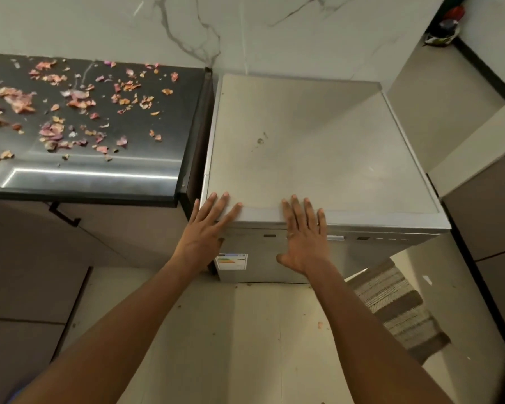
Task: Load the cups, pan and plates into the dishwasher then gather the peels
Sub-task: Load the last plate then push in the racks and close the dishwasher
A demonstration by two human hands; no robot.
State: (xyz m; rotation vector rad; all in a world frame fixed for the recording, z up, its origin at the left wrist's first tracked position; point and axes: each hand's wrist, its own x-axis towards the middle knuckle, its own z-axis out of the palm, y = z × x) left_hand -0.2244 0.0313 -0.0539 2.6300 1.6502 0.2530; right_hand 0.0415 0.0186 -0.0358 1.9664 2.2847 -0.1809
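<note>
The dishwasher (318, 158) fills the middle of the view, a steel-grey box with its door up and shut. Both hands lie flat across its front top edge, fingers straight and pointing toward twelve o'clock: the left hand (209, 225) near the corner at nine o'clock, the right hand (305, 231) nearer the middle, a ring on one finger. Neither grip holds anything; the palms simply press. No cups, pan or plates are in sight, so loading looks done and the step in hand seems to be seating the door. To do it well, I would push evenly with both palms straight at the door until the latch is felt to catch, keeping fingertips off the seam between top and door.

Then the peels (79, 109). They lie scattered over the dark, glossy table (146, 158) at ten o'clock from the hands, papery pink and orange scraps, thickest toward the table's nine o'clock side. They look light and likely to skid, so sweeping them with a flat hand into one heap, away from the table's edge, seems wiser than picking.

White veined marble lines the wall at twelve o'clock. Pale floor tiles (260, 345) run underfoot, with a striped mat (397, 310) at four o'clock. An energy label (232, 261) sits on the door.
</note>
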